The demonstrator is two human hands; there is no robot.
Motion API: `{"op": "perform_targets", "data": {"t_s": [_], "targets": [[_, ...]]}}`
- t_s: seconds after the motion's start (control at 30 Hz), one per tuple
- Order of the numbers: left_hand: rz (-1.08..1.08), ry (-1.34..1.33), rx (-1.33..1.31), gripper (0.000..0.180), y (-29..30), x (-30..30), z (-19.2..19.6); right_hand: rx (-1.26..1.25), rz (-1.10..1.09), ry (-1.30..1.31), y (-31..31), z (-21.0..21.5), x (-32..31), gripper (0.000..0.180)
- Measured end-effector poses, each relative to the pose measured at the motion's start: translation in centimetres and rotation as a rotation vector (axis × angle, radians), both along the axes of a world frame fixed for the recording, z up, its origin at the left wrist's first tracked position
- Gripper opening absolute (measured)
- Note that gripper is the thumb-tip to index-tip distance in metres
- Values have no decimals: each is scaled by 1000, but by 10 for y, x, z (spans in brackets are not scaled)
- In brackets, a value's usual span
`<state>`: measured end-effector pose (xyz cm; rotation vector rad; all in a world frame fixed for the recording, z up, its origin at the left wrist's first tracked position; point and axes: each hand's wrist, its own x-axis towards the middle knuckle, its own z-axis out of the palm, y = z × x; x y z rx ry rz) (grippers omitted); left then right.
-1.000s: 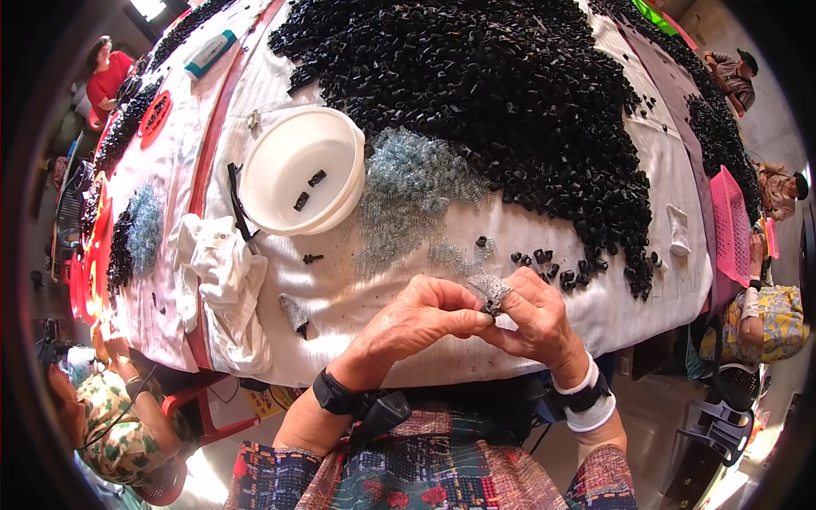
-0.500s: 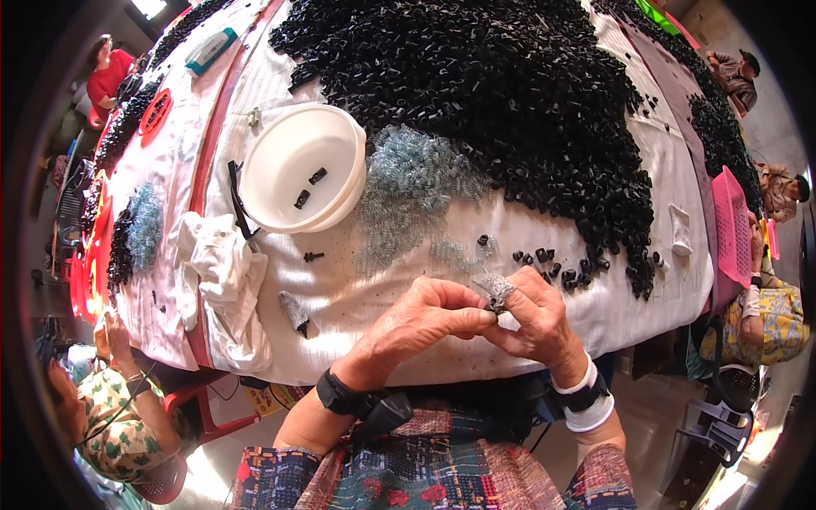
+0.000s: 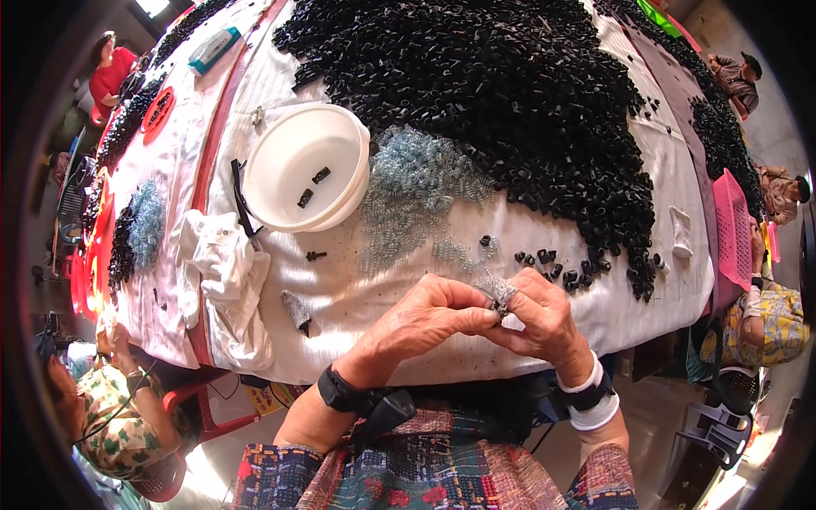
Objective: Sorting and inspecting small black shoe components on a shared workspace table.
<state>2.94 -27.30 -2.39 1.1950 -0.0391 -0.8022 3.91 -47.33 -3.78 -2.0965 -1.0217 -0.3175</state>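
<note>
My left hand (image 3: 431, 316) and my right hand (image 3: 544, 321) meet above the cloth near the table's front edge, fingertips pinched together. Between them is a small black plastic part (image 3: 500, 308), mostly hidden by the fingers. A grey speckled cover (image 3: 496, 290) wraps a fingertip of my right hand. Just beyond lie loose clear coil springs (image 3: 455, 253), spilling from a bluish spring heap (image 3: 412, 183). Several black plastic parts (image 3: 569, 276) are scattered past my right hand, beside a huge pile of them (image 3: 484, 93).
A white bowl (image 3: 276, 153) holds two black pieces (image 3: 321, 175). Left of my hands are a black screw-like piece (image 3: 315, 255), a grey cone with a dark tip (image 3: 296, 311) and a crumpled white cloth (image 3: 225, 280). A pink basket (image 3: 729, 225) stands at right. Other people sit around the table.
Both hands stay pinched together at nearly the same spot, with slight finger movement around the small black part. The whole view has shifted a little.
</note>
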Motion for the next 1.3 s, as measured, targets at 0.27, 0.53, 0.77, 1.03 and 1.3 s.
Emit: {"op": "perform_targets", "data": {"t_s": [0.27, 0.53, 0.77, 1.03, 1.3], "targets": [[23, -32, -9, 18, -3, -3, -4, 23, 16, 68, 0, 4, 0, 41], [92, -8, -99, 23, -7, -5, -6, 176, -87, 404, 3, 5, -4, 26], [176, -28, -50, 22, -5, -4, -8, 291, -136, 592, 12, 9, -4, 24], [218, -1, -65, 25, -6, -2, -6, 535, -157, 745, 15, 4, -7, 19], [296, 63, -110, 21, -4, -2, -12, 635, -203, 823, 20, 1, -7, 17]]}}
